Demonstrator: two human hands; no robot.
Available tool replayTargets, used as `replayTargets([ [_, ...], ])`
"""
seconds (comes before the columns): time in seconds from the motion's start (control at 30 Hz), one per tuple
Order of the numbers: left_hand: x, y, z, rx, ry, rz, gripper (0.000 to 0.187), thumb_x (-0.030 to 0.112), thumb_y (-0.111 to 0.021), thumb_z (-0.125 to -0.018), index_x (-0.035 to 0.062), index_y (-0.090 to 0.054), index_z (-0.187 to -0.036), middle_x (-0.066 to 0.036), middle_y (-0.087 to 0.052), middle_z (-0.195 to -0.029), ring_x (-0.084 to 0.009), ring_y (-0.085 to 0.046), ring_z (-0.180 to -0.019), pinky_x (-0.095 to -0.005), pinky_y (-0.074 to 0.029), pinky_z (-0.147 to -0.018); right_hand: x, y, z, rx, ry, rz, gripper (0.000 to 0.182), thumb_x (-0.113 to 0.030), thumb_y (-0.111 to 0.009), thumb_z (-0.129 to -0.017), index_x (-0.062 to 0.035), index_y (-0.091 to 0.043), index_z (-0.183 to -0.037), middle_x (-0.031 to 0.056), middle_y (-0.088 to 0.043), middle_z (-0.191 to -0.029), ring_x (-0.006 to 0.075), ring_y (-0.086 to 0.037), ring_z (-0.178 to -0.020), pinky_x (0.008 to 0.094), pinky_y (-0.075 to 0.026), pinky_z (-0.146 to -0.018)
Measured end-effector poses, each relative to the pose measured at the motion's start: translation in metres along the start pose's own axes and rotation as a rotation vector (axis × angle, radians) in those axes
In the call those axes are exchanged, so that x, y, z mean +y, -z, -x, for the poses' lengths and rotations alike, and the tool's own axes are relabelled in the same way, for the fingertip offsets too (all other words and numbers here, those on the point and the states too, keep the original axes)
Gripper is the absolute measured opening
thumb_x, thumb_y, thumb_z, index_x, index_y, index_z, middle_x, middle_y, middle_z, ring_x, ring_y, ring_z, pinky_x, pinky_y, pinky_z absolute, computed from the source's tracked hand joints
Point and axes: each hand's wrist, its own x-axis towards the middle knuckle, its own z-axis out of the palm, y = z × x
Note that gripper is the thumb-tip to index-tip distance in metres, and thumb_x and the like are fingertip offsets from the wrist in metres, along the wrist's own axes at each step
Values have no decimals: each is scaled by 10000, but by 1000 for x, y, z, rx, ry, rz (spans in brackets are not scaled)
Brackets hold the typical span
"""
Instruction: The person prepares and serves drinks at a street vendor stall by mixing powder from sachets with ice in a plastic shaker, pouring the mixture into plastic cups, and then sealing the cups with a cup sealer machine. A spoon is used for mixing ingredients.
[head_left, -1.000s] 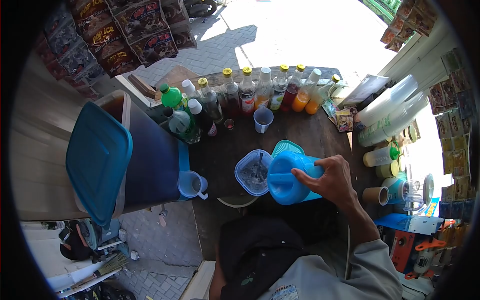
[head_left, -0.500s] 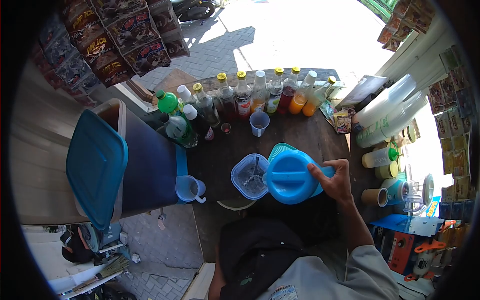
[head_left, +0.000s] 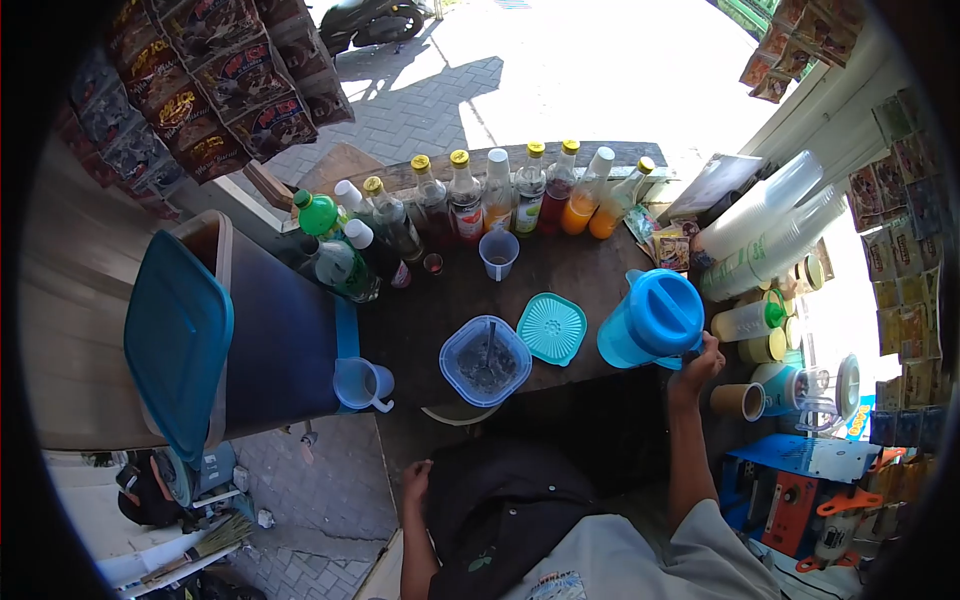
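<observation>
The right hand (head_left: 697, 362) was clamped on the handle of the blue lidded pitcher (head_left: 651, 320), which stood upright at the right end of the wooden counter (head_left: 420, 320); its lid hid whatever it held. The left hand (head_left: 415, 482) hung low by the person's dark clothing, well below the pitcher, fingers loosely apart and holding nothing.

Left of the pitcher lay a teal perforated lid (head_left: 552, 328), and just left of that an open clear tub (head_left: 486, 360) with dark wet contents and a spoon standing in it. Farther left a clear measuring jug (head_left: 362, 384) hung at the counter edge beside a large dark drum (head_left: 285, 320) whose blue lid (head_left: 178, 342) leaned against it.

Behind the pitcher ran a row of syrup bottles (head_left: 500, 195) with red, orange and yellow liquids; their labels were too small to read. A small clear cup (head_left: 499, 254) stood before them. Stacked plastic cups (head_left: 765, 225) lay right of the pitcher. Sachet strips (head_left: 215, 85) overhead read "POP ICE".
</observation>
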Motion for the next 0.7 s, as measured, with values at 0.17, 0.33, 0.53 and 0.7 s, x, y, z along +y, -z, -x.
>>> replayTargets([
  [0.17,148,-20,49,-125,-266,-93,205,176,-614,-906,-1,-635,-1006,-66,-640,-894,-120,-607,-888,-252,-481,-783,4,4,-15,153,65,74,303,-205,-495,-859,33,-606,-708,64,-597,-754,153,-580,-665,302,-483,-630],
  [0.33,236,-40,77,-113,-307,438,225,187,-599,-926,36,-562,-1089,-49,-626,-979,-129,-624,-894,-265,-509,-769,22,4,-20,181,42,59,331,-214,-449,-858,59,-630,-808,95,-619,-821,200,-608,-760,337,-508,-683],
  [0.53,279,-67,78,-112,-194,481,224,233,-589,-935,39,-545,-1038,-37,-615,-931,-133,-630,-864,-264,-518,-719,27,12,-11,203,119,165,423,-323,-426,-946,72,-573,-909,151,-572,-995,246,-572,-855,377,-482,-756],
  [0.7,265,-82,70,-55,-348,341,177,157,-607,-919,9,-525,-972,-56,-622,-839,-118,-635,-763,-258,-528,-696,1,-13,65,-141,789,702,168,-153,-582,-892,6,-564,-945,145,-426,-1122,291,-465,-1058,400,-413,-900],
])
